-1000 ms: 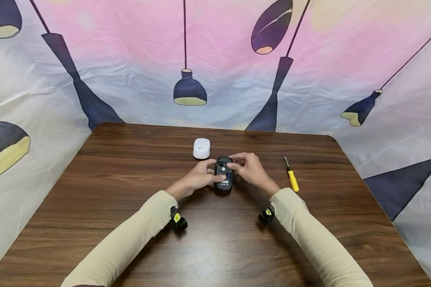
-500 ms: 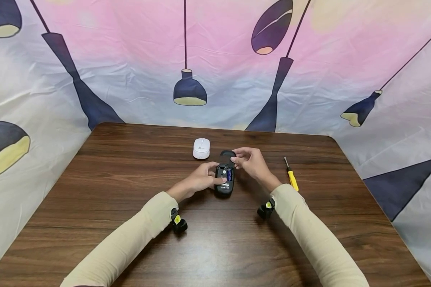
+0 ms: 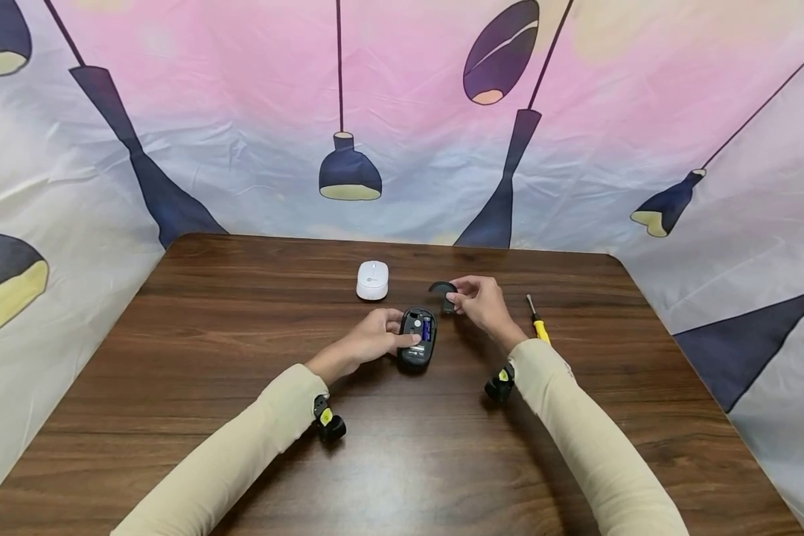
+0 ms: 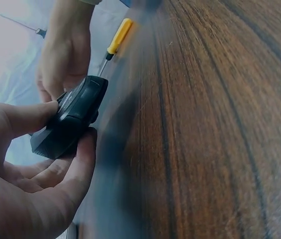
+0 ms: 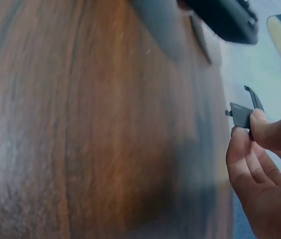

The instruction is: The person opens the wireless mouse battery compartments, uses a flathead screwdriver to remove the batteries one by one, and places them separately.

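Note:
A black computer mouse (image 3: 415,357) is held underside up by my left hand (image 3: 368,339), the thumb lying across its underside. Its battery compartment is uncovered and a blue battery (image 3: 426,329) shows inside. In the left wrist view the fingers curl beneath the mouse (image 4: 70,117), raised off the wood. My right hand (image 3: 482,304) pinches the black battery cover (image 3: 444,290) to the right of the mouse's far end. From the right wrist, the cover (image 5: 241,115) sits between thumb and fingertips, with small tabs sticking out.
A white mouse (image 3: 373,280) stands on the wooden table (image 3: 254,298) behind the left hand. To the right lies a screwdriver (image 3: 540,329) with a yellow handle, partly hidden by the right wrist. A printed cloth (image 3: 254,171) hangs behind the table.
My right hand has pulled the cover off the black mouse and carried it to the right, turning it. The battery has come into sight. My left hand keeps holding the mouse.

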The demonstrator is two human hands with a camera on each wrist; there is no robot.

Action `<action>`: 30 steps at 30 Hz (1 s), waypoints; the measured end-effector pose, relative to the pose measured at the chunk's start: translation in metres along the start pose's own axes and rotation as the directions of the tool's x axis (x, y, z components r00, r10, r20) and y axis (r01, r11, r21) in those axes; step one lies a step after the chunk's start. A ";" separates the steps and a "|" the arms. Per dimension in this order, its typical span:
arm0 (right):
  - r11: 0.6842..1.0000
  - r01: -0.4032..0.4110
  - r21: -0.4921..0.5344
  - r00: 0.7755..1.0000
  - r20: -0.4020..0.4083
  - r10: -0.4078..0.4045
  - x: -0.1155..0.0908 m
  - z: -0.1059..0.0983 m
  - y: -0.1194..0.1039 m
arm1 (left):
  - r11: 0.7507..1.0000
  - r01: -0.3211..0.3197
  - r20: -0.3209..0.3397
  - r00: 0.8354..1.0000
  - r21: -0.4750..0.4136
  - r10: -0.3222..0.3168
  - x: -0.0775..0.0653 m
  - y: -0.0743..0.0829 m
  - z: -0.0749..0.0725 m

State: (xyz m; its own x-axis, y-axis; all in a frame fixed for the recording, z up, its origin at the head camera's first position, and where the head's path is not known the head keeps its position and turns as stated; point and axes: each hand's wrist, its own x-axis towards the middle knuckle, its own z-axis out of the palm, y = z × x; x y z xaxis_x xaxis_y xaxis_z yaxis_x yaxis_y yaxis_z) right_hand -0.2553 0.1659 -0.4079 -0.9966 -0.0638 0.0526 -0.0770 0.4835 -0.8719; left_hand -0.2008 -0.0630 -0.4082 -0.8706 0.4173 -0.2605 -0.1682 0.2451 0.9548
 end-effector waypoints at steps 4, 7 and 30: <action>0.999 -0.027 -0.040 0.999 -0.024 0.026 0.004 -0.001 0.009 | 1.000 -0.001 0.005 1.000 0.023 0.001 0.000 0.001 0.000; 0.997 -0.036 -0.073 0.999 -0.029 0.034 0.006 -0.003 0.012 | 1.000 0.005 0.009 1.000 0.028 -0.005 -0.001 0.002 0.000; 0.964 -0.093 -0.250 0.993 -0.098 0.070 0.033 -0.007 0.025 | 1.000 0.001 -0.010 1.000 -0.013 -0.001 -0.004 0.003 0.002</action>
State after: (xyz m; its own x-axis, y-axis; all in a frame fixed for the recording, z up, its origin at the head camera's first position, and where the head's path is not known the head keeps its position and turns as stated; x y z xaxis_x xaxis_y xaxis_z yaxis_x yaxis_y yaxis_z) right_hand -0.2902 0.1819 -0.4251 -0.9977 0.0562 0.0390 0.0106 0.6900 -0.7238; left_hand -0.1970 -0.0624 -0.4047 -0.8748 0.4087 -0.2601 -0.1750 0.2340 0.9564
